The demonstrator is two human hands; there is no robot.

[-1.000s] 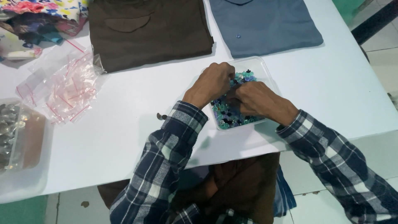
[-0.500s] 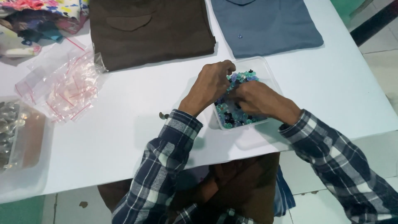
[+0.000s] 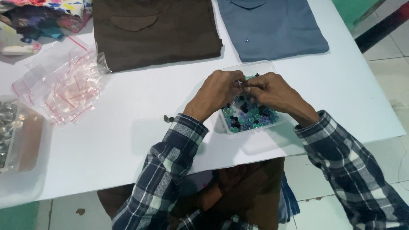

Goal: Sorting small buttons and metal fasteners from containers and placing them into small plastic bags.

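Observation:
A clear plastic box (image 3: 255,68) of small teal, blue and black buttons (image 3: 249,118) sits on the white table (image 3: 140,123). My left hand (image 3: 217,91) and my right hand (image 3: 272,91) meet just above the box, fingertips pinched together on a tiny pale piece between them. What that piece is cannot be made out. Both sleeves are blue plaid.
A folded brown shirt (image 3: 153,32) and a folded blue shirt (image 3: 272,27) lie at the back. Small clear zip bags (image 3: 64,87) are piled at the left, beside a clear tray of metal bits (image 3: 12,140). A small dark button (image 3: 168,119) lies loose near my left wrist.
Both hands have lifted slightly off the buttons and now meet above the box, pinching a small piece. More of the buttons shows beneath them.

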